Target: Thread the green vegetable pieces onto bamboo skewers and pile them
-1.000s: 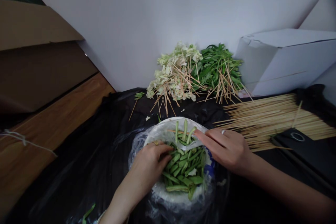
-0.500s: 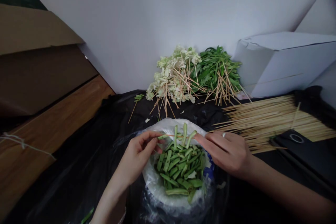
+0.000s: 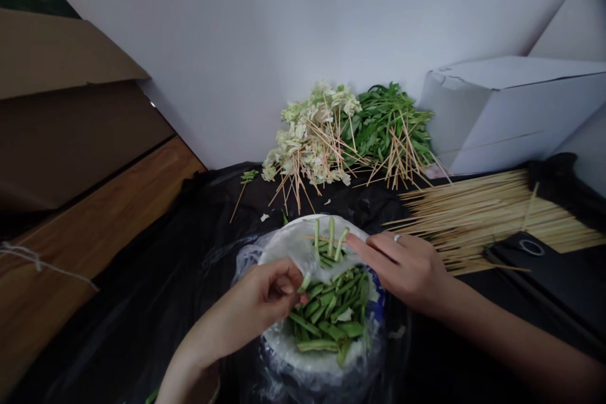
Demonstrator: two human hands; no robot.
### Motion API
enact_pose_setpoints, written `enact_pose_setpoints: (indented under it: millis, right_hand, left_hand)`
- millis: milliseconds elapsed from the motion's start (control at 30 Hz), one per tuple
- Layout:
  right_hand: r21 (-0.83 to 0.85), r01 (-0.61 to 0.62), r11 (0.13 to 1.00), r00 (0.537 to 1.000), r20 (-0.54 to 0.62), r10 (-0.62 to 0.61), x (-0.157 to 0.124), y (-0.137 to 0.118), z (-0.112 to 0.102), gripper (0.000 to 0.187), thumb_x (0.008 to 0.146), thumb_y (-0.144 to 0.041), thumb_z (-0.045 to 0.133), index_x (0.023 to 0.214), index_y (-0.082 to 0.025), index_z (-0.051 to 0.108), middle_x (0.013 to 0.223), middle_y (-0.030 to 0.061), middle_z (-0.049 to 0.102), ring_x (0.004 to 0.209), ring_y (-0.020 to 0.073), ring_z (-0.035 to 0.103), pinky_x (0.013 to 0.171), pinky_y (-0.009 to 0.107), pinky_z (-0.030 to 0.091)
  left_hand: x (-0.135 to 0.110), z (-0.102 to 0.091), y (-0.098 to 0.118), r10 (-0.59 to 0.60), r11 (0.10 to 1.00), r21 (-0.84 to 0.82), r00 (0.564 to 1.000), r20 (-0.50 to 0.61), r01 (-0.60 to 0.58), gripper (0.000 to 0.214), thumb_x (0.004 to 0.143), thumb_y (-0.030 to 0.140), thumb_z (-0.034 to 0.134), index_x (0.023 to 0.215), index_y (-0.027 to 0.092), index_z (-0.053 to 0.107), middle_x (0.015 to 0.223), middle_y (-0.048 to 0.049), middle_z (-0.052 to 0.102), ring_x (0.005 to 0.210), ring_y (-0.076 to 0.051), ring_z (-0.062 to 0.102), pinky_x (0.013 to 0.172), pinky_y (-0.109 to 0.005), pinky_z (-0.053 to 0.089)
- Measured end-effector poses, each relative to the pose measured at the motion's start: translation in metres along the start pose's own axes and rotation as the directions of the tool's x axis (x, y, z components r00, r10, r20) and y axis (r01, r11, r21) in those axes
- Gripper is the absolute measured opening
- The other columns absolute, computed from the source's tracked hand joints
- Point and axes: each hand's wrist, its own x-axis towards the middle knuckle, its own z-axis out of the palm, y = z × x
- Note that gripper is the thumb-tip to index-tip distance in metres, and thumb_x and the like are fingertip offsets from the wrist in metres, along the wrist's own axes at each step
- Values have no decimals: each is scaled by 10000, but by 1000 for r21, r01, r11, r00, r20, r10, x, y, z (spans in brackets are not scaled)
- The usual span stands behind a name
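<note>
Progress check: beans (image 3: 331, 329) barely started, I reckon

Over on the left, one bean skewer (image 3: 249, 175) looks finished. Left hand (image 3: 262, 297) is pinching what looks like a single bean (image 3: 305, 284), mostly hidden. Lined bowl (image 3: 307, 361) has loads loose. Right hand (image 3: 409, 268) pinches a stick (image 3: 310, 238) carrying three upright beans (image 3: 331, 237); fingers cover one end. Bare sticks (image 3: 473, 208) rightmost, partly under something black (image 3: 514, 259), can't tell what.

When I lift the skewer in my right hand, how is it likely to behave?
The skewer looks thin and straight, so probably light and fairly stiff. Its bean pieces, crosswise on one stick, may swivel.
</note>
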Motion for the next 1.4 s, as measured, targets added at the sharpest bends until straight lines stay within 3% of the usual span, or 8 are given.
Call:
enact_pose_setpoints:
  millis: [100,267,367,500,667,867,1067,1400]
  right_hand:
    - [-25,0,1000,1000,11,0,-1,1,1,296,913,-101,535,1191,-114,633,776,33,628,618,138,477,564,305,336]
    - [-20,-36,999,999,-3,36,-1,2,-1,313,903,-95,546,1205,-121,626,769,28,618,617,134,468,565,302,333]
    - [-24,-53,998,998,-20,52,0,4,-1,309,909,-86,528,1201,-112,626,753,30,610,636,134,490,578,292,350]
    - [-33,-49,998,999,-19,49,0,5,-1,310,913,-93,524,1209,-105,618,752,34,613,647,139,511,577,296,359]
    - [34,-26,999,999,-45,28,1,2,-6,385,896,-41,505,1274,-86,563,823,59,653,692,149,546,600,302,384]
    - [112,18,994,998,-64,-11,2,-2,-11,386,887,-35,505,1269,-65,552,862,85,662,746,156,576,632,294,417]
    - [67,7,998,999,-45,-4,2,-1,-8,398,883,-25,513,1274,-87,553,848,61,664,683,132,557,595,290,393]
    - [33,-9,999,999,-33,10,2,-1,-8,380,905,-53,484,1275,-107,551,835,49,666,664,130,547,580,302,375]
  left_hand:
    - [-10,-6,14,0,975,224,998,62,-14,107,881,245,589,862,201,685,765,-10,686,678,-138,573,603,-227,434]
    - [-25,-26,19,-2,994,108,980,200,-20,212,884,316,576,993,223,732,835,-58,740,753,-206,662,666,-276,507]
    - [-29,-37,9,-33,971,232,996,-88,53,238,843,306,587,1016,240,736,766,-35,721,700,-209,664,638,-277,510]
    - [-31,-43,7,16,897,409,910,-415,171,140,800,283,628,867,240,743,732,-11,715,668,-198,643,608,-251,473]
    - [-15,-28,11,126,987,-15,814,-567,-163,118,829,317,684,895,221,703,840,-22,751,793,-171,674,726,-222,505]
    - [20,-1,-5,37,831,-483,894,-447,-276,168,774,261,776,928,203,747,894,-41,777,780,-130,697,775,-219,535]
    - [28,9,-3,-22,733,-624,907,-420,-272,280,676,238,854,942,186,785,801,-41,781,664,-99,681,651,-170,537]
    - [29,10,5,-74,695,-671,902,-426,-260,283,589,241,902,852,195,808,786,-49,792,628,-95,676,612,-165,531]
